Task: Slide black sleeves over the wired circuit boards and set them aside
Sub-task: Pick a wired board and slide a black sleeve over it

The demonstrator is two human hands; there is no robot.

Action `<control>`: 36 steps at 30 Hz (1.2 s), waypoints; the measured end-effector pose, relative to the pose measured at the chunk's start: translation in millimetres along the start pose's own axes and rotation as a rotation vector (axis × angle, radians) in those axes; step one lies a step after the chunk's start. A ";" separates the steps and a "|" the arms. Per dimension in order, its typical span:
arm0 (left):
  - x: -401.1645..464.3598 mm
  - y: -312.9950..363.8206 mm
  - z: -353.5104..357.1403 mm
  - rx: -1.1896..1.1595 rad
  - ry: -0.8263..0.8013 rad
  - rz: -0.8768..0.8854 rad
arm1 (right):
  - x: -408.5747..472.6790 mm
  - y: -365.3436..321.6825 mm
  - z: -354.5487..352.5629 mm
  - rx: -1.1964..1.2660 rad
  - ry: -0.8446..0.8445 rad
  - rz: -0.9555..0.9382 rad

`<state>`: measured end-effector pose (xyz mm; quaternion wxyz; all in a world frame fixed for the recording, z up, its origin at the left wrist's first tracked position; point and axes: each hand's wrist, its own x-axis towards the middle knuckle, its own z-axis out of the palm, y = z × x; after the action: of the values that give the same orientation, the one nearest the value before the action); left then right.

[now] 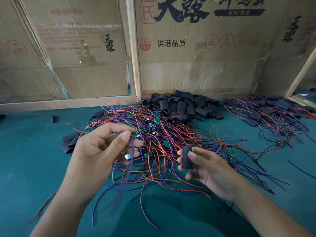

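Two hands are raised over the teal green surface (pixel 34 151) in the head view, each one with its own part. The left hand (pixel 95 151), at about 9 o'clock from the middle of the picture, pinches a small green circuit board with blue and red wires (pixel 134 134) between thumb and forefinger; its wires hang down past the palm, a little blurred. The right hand (pixel 203 166), at about 4 o'clock, grips a short black tube sleeve (pixel 186 157) between thumb and fingers (pixel 180 153), upright, with its upper end free. Board and sleeve are near each other but apart.

Behind the hands, toward 12 o'clock, lies the tangled heap of unsleeved green boards with red and blue wires (pixel 162 127), and behind that heap the pile of flat black sleeves (pixel 186 105) against the brown cardboard wall (pixel 188 65). At about 2 o'clock lies the group of boards already covered with black sleeves (pixel 266 112), set aside.

I judge that the step in hand is the joining of one board with one sleeve, not yet begun. The next move probably calls for the sleeve mouth to be pressed open and turned toward the board, and the wires to be gathered so that they pass first.
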<state>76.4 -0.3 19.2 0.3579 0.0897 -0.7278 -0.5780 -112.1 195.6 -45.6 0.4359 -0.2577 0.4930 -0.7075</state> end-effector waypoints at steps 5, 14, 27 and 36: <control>-0.2 1.7 1.9 -0.106 0.114 0.099 | -2.1 10.2 18.4 -0.063 -0.071 0.017; -4.2 -1.4 22.6 -0.172 0.076 0.125 | -7.1 20.3 30.6 -0.123 -0.128 0.024; 6.2 -20.3 16.8 -0.486 0.205 -0.161 | 2.8 17.6 8.0 -0.344 0.197 -0.156; 9.7 -21.5 15.0 -0.625 0.226 -0.262 | 0.8 24.5 11.3 -0.523 0.122 -0.187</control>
<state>53.9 -0.7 2.6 0.3690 0.1316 -0.4540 -0.8002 -94.7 186.3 -64.0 0.2572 -0.3627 0.6581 -0.6076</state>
